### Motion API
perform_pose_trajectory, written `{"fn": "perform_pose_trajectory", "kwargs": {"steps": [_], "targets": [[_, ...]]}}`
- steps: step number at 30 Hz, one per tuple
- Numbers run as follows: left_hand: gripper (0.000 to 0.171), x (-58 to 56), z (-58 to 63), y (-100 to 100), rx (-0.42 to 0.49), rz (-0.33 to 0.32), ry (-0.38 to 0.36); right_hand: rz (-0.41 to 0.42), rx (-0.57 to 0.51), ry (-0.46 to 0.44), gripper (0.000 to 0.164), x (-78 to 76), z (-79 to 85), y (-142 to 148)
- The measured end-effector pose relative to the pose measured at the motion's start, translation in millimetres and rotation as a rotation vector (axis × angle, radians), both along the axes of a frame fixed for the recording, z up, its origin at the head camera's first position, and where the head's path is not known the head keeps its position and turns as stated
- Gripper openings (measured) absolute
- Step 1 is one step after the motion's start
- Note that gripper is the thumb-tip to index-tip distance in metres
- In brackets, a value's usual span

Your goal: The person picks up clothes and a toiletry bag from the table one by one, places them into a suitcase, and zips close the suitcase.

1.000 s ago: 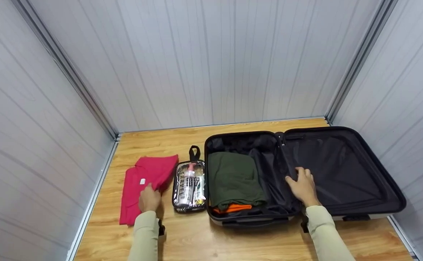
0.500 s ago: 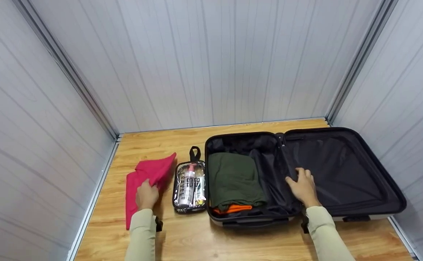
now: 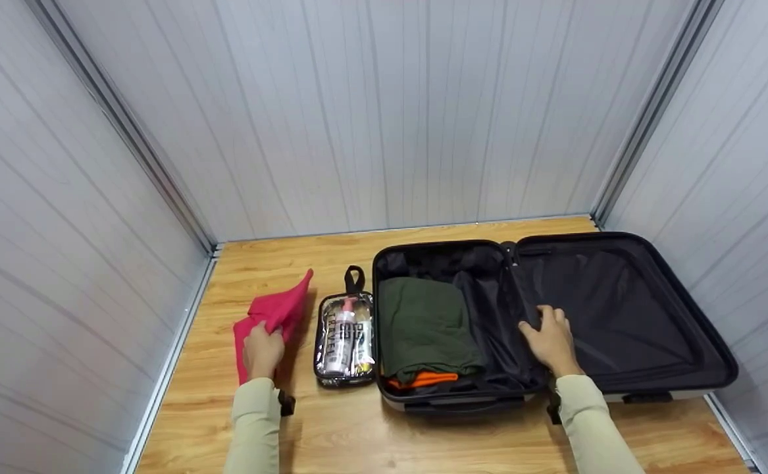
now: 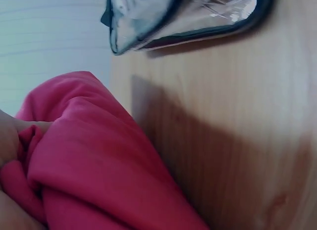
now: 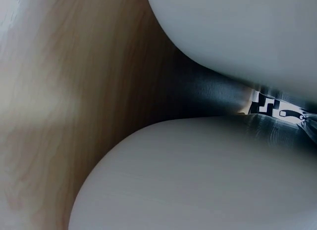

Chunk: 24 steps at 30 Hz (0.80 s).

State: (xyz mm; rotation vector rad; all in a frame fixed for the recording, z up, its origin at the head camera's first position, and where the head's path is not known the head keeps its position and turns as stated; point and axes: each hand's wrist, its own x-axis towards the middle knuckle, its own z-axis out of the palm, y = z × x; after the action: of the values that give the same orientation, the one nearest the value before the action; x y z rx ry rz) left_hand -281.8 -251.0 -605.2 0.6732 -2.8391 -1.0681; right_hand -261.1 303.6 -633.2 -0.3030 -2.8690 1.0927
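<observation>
My left hand (image 3: 263, 350) pinches a folded pink garment (image 3: 278, 306) at the left and bunches it up. One corner of the cloth points up and away, while the lower part trails under the hand. In the left wrist view the garment (image 4: 104, 155) fills the lower left, folds gathered between finger and thumb. My right hand (image 3: 553, 339) grips the middle edge of an open black-lined suitcase (image 3: 620, 309), thumb on the left half's side and fingers over the ridge. The right wrist view shows only the case's pale outer shells (image 5: 188, 175), not the hand.
A clear toiletry bag (image 3: 344, 339) with bottles inside lies between the garment and the suitcase. In the left half of the case are a dark green folded garment (image 3: 426, 322) and an orange cloth (image 3: 426, 379) under it. Pale panel walls (image 3: 384, 118) enclose the wooden floor (image 3: 357, 434).
The pink garment has bunched up and its near end has drawn away from me, with the left hand shifting slightly left and forward. My right hand and the suitcase stay put.
</observation>
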Motion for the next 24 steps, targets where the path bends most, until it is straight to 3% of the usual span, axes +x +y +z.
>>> {"fn": "perform_pose_trajectory", "kwargs": {"steps": [8, 12, 24], "targets": [[0.03, 0.2, 7.4, -0.2, 0.042, 0.001, 0.078, -0.001, -0.003, 0.007, 0.064, 0.4, 0.1, -0.3], [0.03, 1.5, 12.0, -0.2, 0.068, -0.003, 0.109, -0.01, -0.004, 0.011, 0.063, 0.5, 0.6, -1.2], [0.041, 5.6, 29.8, -0.5, 0.326, 0.018, 0.047, 0.001, -0.012, 0.004, 0.064, 1.8, 3.0, -0.4]]}}
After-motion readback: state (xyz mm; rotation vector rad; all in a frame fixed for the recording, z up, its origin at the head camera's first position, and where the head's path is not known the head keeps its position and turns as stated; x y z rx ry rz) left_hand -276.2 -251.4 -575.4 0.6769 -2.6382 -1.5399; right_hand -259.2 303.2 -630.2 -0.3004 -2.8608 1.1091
